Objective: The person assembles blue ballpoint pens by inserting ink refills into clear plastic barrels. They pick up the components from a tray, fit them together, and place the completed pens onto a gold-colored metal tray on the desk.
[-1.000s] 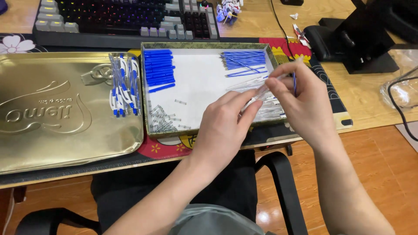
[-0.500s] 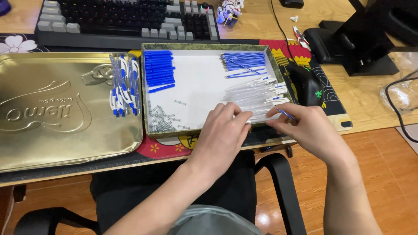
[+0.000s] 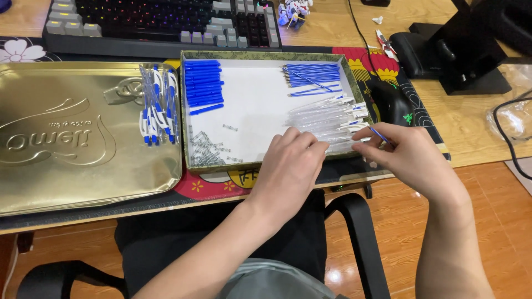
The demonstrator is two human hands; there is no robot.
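1. While both hands sit low over the near right corner of the shallow box tray point(image 3: 266, 57), the right hand point(image 3: 413, 155) pinches a thin blue pen refill point(image 3: 380, 135) between thumb and forefinger, its free end slanting up and to the left, out past the fingertips.
2. The left hand point(image 3: 291, 166) lies palm down with fingers curled loosely; they rest on the near edge of the heap of clear pen barrels point(image 3: 327, 119), and whether they grip one I cannot tell.
3. That refill sits just beside the right end of the barrel heap, above the tray's right rim.
4. Further back in the tray lie a bundle of blue refills point(image 3: 311, 77), a stack of blue caps point(image 3: 203, 86) and a scatter of small springs point(image 3: 205, 147).
5. Finished pens point(image 3: 158, 105) rest on the gold tin lid point(image 3: 72, 138) to the left; a black mouse point(image 3: 390, 102) is just right of the tray.
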